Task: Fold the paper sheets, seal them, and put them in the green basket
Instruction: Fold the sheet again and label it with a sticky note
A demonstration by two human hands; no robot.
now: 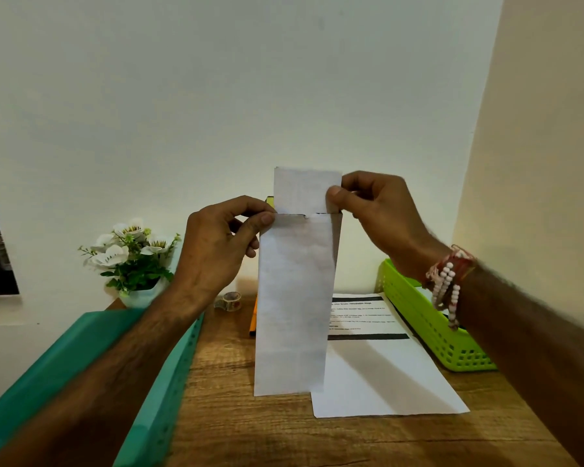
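Pointing upward, long axis vertical: envelope pinched by left hand fingers, protruding sheet by right hand.

Printed sheet flat on the table, with the basket just to its right, the upright envelope before its left edge, a folded paper in the envelope's mouth, and tape roll, flower pot and folder to its left.

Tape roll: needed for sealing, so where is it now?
In the head view the tape roll lies at the far edge of the wooden table, left of centre, between the flower pot and the held envelope.
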